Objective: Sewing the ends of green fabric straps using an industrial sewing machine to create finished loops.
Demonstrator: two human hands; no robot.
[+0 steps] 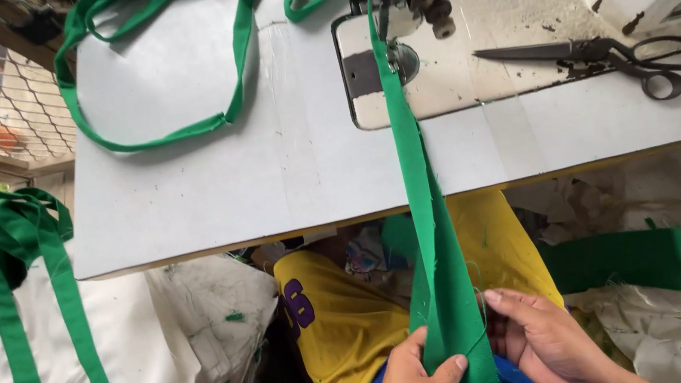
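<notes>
**Cloth, worn metal and a matt tabletop**

The green strap (430, 232) is woven cloth, matt, with frayed threads along its edges; the left hand (416, 381) and right hand (550, 343) pinch its folded lower end. The sewing table (210, 190) has a pale, smooth, matt top with faint seams. The sewing machine bed (464, 72) is cream painted metal, chipped and dusted with lint. The scissors (601, 55) are dark, dull metal. The yellow shorts (339, 321) look like smooth, slightly shiny synthetic cloth. The white bags (119, 366) with green handles are coarse, matt fabric.
</notes>
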